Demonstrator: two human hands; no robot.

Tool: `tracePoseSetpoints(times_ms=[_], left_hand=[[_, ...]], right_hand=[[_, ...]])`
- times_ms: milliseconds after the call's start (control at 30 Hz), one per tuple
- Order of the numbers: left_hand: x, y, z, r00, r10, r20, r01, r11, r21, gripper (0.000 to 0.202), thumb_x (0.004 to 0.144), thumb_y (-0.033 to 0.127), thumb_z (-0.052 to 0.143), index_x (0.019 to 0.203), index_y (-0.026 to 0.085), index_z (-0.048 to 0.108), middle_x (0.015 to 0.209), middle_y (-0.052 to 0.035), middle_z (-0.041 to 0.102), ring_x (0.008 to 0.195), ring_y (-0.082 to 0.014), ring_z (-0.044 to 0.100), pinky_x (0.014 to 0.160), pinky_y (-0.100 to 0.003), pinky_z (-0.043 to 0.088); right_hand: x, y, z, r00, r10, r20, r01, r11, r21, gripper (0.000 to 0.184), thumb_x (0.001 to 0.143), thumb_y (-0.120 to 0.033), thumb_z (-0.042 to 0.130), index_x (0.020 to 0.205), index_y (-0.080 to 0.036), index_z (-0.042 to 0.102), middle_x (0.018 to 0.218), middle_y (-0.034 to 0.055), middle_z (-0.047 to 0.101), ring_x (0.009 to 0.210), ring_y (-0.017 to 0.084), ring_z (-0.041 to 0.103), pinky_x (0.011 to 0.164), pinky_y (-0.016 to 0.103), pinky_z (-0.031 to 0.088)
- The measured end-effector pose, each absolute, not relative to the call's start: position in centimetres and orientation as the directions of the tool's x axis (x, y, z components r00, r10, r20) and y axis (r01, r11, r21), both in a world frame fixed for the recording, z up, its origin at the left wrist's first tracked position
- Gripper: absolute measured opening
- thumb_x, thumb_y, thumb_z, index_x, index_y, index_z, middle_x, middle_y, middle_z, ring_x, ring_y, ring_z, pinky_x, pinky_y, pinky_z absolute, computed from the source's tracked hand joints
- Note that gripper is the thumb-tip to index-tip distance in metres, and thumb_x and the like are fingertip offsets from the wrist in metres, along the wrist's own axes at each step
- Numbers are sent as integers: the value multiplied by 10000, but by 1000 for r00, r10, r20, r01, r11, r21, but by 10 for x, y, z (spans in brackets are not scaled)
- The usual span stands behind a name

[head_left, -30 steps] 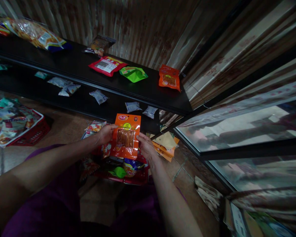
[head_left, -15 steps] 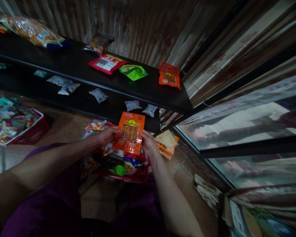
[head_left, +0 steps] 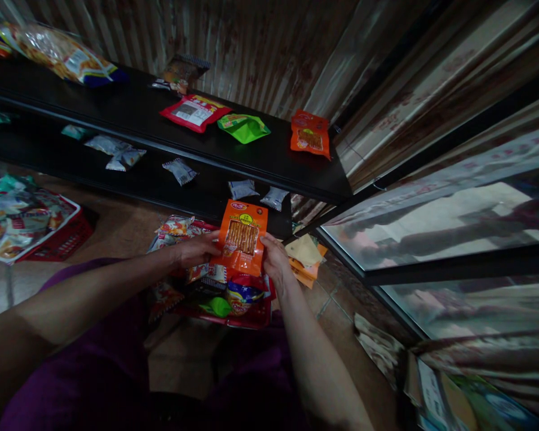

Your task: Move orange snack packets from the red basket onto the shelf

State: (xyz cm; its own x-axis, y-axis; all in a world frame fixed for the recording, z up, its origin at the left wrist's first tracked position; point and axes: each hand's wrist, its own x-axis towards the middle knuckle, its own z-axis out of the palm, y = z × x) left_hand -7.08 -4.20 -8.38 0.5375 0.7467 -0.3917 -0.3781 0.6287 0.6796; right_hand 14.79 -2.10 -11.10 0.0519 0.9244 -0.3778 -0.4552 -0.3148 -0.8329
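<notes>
I look on from afar as a flat, rectangular orange plastic snack packet hangs between 2 bare hands above a red plastic basket.
The left hand pinches its left edge, the right hand its right; the printed face tips up to my camera, the long axis running away toward the shelving, top end leaning slightly right. It blocks part of my view of the basket, filled with snack packets. Beyond, the black lower shelf bears small pale sachets; the black upper shelf carries a crumpled bright green pouch and a 2nd orange packet. A brown striped curtain backs the dim, tile-floored room.
</notes>
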Motion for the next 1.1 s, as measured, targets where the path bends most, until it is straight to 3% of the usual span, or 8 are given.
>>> tracePoseSetpoints(times_ms=[333,533,733,1100], left_hand=[[-72,-41,-84,472,785,-401,-399,596,697,645,635,-95,590,1217,182,577,1034,-62,704,881,-158,680,809,-261,528],[-71,-37,-80,413,827,-382,-440,548,712,687,636,-108,587,1237,223,566,1050,-61,691,899,-176,677,795,-266,531],[-71,-34,-83,371,837,-402,-427,538,727,733,650,-101,556,1296,245,521,1089,-63,694,927,-185,677,793,-271,539],[-70,-33,-86,363,843,-398,-441,531,724,682,643,-114,565,1212,261,585,992,-38,716,924,-197,683,782,-276,546]], right_hand=[[145,-27,-95,-88,927,-364,-446,-363,-818,245,612,-214,764,849,-215,701,767,-36,749,631,128,662,597,230,540],[144,-34,-87,-230,908,-350,-378,-415,-828,325,604,-176,760,923,-202,702,813,-9,751,689,140,671,647,235,542],[143,-36,-85,-263,893,-365,-363,-442,-820,402,566,-112,741,954,-208,692,780,-17,748,626,117,651,593,204,537],[141,-37,-87,-260,896,-359,-354,-434,-828,448,552,-81,708,978,-216,681,790,-18,756,663,144,691,602,215,547]])
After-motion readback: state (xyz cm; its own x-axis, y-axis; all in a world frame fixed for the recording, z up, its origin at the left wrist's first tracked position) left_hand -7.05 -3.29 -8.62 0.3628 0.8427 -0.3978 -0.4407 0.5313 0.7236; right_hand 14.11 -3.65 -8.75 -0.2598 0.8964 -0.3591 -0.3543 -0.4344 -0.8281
